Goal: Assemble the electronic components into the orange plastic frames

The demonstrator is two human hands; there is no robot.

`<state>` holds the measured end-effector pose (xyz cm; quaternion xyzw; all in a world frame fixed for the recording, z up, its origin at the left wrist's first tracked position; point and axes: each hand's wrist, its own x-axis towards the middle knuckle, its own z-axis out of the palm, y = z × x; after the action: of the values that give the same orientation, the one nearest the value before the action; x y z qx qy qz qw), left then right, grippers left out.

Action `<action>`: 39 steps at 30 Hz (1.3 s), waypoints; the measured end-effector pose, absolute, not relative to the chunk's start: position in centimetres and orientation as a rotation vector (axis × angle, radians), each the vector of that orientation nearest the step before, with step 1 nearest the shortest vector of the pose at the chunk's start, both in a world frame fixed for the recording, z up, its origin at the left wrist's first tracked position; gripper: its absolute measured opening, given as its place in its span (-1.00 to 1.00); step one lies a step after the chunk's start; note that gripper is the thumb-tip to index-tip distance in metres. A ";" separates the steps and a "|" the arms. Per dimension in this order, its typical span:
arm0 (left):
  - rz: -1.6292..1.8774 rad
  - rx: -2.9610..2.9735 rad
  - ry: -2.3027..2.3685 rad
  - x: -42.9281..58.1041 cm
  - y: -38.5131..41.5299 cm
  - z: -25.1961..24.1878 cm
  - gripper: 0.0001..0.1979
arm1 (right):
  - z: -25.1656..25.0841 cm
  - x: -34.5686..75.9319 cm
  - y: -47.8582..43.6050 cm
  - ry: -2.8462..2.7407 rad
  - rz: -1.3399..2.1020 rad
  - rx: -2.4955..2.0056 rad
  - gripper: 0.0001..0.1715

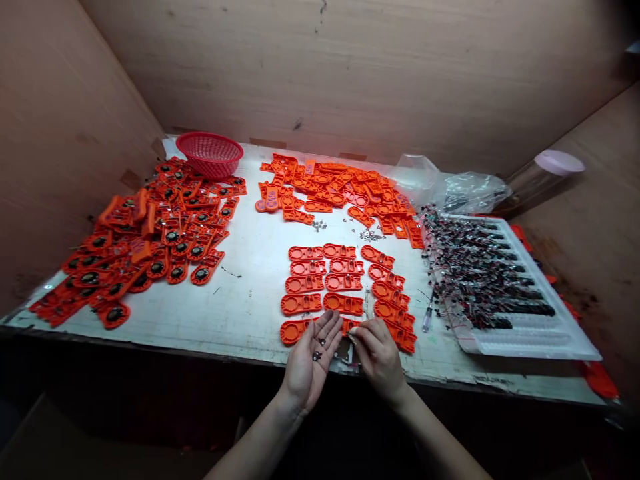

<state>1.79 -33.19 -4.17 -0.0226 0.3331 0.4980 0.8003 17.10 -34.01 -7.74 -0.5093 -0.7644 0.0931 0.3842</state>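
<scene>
My left hand is palm up with its fingers stretched out, and a few small dark metal pieces lie loose on the palm. Close beside it, my right hand pinches thumb and forefinger together over an orange plastic shell at the table's front edge. What sits between those fingertips is too small to make out. Orange plastic shells lie open side up in rows ahead of both hands. The left hand partly covers another shell in the nearest row.
At left is a heap of orange shells with round black parts, near a red basket. More shells and small metal bits lie behind the rows. At right are a screwdriver and a white tray of wired parts.
</scene>
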 end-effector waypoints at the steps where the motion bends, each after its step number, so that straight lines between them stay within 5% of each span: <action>1: 1.075 -0.047 0.718 1.8 -33.3 -4.2 -0.60 | -7.6 17.2 -34.0 -1.933 0.272 -1.288 -0.80; 11: 1.097 -0.037 0.704 1.9 -33.5 -4.5 -0.60 | -8.1 16.5 -33.8 -2.061 0.094 -1.268 -0.83; 26: 1.077 -0.011 0.765 2.2 -33.3 -4.0 -0.61 | -6.9 17.9 -34.7 -1.788 0.489 -1.292 -0.84; 39: 1.105 0.012 0.758 2.4 -33.7 -4.4 -0.63 | -8.4 17.9 -37.0 -2.071 0.083 -1.264 -0.46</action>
<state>2.41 -33.67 -4.43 0.0054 0.3511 0.5123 0.7838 17.90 -36.96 -8.42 -0.4879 -0.7993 0.0320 0.3494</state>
